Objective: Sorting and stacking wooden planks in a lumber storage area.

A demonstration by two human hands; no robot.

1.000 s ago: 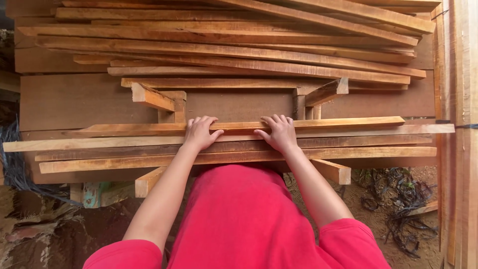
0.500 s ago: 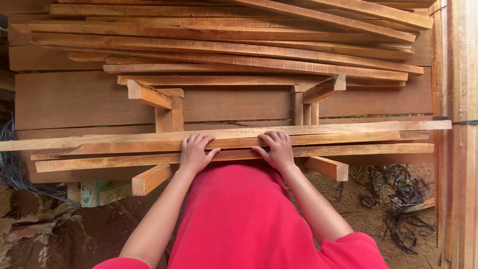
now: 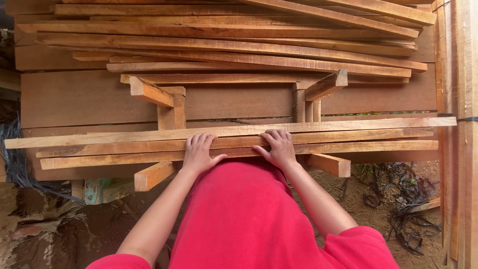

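To the left of our left hand (image 3: 198,153), the long wooden strips (image 3: 114,148) run out past the edge of the support and overhang a tangle of dark strapping (image 3: 17,167) on the ground; they lie flat and side by side, which keeps them from rolling. Our left hand lies palm down with the fingers spread across the middle strip (image 3: 348,135), pressing it rather than gripping it, so the strip stays seated against its neighbours. Just beyond the left hand, a wooden trestle (image 3: 169,112) rises under the strips, its cross-arm (image 3: 152,175) projecting toward us below the hand and carrying the load. Our right hand (image 3: 279,148) rests near the left, likewise flat and spread on the same strip, thumb toward the body; two contact points appear to hold the strip square. Beyond and to the right of the right hand stands a second trestle upright (image 3: 304,105), and further off lies a loose stack of strips (image 3: 239,45). Far right, vertical boards (image 3: 460,74) stand on edge.
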